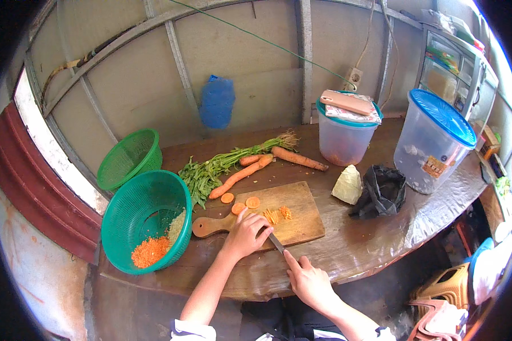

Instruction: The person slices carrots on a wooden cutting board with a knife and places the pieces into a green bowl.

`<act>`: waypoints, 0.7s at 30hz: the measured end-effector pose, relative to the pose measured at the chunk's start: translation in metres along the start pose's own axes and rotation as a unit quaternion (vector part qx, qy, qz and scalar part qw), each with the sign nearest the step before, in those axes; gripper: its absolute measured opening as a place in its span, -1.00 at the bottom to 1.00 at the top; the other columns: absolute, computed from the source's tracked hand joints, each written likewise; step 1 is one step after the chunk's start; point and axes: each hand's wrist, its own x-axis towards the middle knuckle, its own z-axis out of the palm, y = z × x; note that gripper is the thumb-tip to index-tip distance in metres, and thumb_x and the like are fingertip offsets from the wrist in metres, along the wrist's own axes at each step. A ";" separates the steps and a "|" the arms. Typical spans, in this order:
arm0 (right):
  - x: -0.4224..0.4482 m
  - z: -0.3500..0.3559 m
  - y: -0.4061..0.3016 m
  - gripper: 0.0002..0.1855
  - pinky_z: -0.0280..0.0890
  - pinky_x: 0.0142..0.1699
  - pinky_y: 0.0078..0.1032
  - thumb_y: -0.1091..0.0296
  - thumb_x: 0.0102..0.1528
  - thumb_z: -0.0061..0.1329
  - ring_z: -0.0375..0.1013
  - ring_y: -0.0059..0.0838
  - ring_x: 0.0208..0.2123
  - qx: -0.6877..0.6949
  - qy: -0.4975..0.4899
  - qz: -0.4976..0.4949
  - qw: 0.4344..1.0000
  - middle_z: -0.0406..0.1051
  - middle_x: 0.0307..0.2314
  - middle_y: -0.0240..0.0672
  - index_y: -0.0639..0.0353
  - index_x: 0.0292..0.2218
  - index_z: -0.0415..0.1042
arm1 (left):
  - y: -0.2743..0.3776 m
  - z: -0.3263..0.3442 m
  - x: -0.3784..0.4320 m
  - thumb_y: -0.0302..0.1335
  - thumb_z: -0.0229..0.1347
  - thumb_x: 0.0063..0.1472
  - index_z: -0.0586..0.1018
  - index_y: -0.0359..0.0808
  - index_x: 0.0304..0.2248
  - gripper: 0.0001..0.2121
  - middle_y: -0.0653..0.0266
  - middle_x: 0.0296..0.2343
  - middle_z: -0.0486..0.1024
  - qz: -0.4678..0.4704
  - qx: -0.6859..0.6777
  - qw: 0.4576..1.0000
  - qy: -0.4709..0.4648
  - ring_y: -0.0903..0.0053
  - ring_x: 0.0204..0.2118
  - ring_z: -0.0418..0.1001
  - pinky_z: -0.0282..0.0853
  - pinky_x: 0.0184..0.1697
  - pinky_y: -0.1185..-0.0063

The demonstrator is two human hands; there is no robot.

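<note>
My right hand [309, 277] grips the handle of a kitchen knife [276, 243], its blade pointing up-left over the front edge of a wooden cutting board [298, 198]. My left hand [248, 233] is on the board by the knife tip, fingers bent; whatever lies under them is hidden. Just beyond those fingers are thin carrot sticks [272, 216] and a small heap of diced carrot [286, 212]. Round carrot slices [252, 202] lie near the board's upper left, one of them off it on the table.
Left stands a teal plastic colander [130, 213] with chopped carrot [150, 252] and pale chopped bits, a green basket [130, 157] behind. Beyond the board lie whole carrots [243, 175] and leafy greens [205, 172]. Rightward are a cabbage piece [348, 185], black plastic bag [382, 192] and lidded tubs [426, 145].
</note>
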 end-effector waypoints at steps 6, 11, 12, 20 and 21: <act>-0.005 -0.016 0.004 -0.43 0.41 -0.44 -0.16 0.32 0.11 -0.11 0.48 -0.02 -0.53 0.031 -0.007 -0.017 0.999 0.33 -0.41 -0.10 0.05 0.15 0.14 | -0.005 -0.006 0.004 -0.30 0.02 0.23 0.58 -0.24 -0.26 -0.78 0.26 -0.26 0.54 -0.010 -0.006 1.000 -0.007 0.36 -0.09 0.44 -0.02 0.21 0.23; -0.008 -0.027 0.015 -0.47 0.40 -0.27 -0.16 0.27 0.14 -0.11 0.48 0.01 -0.36 0.116 -0.020 -0.005 0.993 0.38 -0.35 -0.08 0.06 0.13 0.18 | -0.017 -0.006 0.007 -0.42 0.02 0.21 0.57 -0.26 -0.22 -0.81 0.20 -0.22 0.53 -0.001 -0.056 0.998 0.038 0.28 -0.07 0.42 0.06 0.18 0.31; -0.008 -0.030 0.018 -0.48 0.38 -0.21 -0.17 0.27 0.14 -0.11 0.47 0.01 -0.31 0.136 -0.021 -0.003 0.990 0.39 -0.32 -0.06 0.07 0.13 0.19 | -0.017 -0.006 0.008 -0.45 0.01 0.20 0.56 -0.27 -0.21 -0.80 0.19 -0.21 0.52 -0.002 -0.062 0.997 0.045 0.28 -0.07 0.41 0.07 0.17 0.32; -0.009 -0.045 0.042 -0.49 0.28 0.03 -0.32 0.31 0.11 -0.07 0.40 -0.04 -0.06 0.302 -0.013 0.067 0.951 0.40 -0.12 0.08 0.22 0.09 0.26 | -0.016 0.005 0.027 -0.49 -0.02 0.18 0.49 -0.26 -0.08 -0.71 0.13 -0.16 0.49 0.036 -0.044 0.998 0.006 0.25 -0.04 0.39 0.11 0.17 0.33; -0.010 -0.047 0.043 -0.49 0.29 0.01 -0.33 0.31 0.11 -0.06 0.42 -0.05 -0.08 0.296 -0.007 0.061 0.953 0.40 -0.14 0.08 0.22 0.09 0.26 | -0.015 0.005 0.030 -0.49 -0.02 0.18 0.49 -0.25 -0.07 -0.70 0.13 -0.15 0.49 0.029 -0.040 0.999 -0.015 0.25 -0.03 0.38 0.10 0.18 0.32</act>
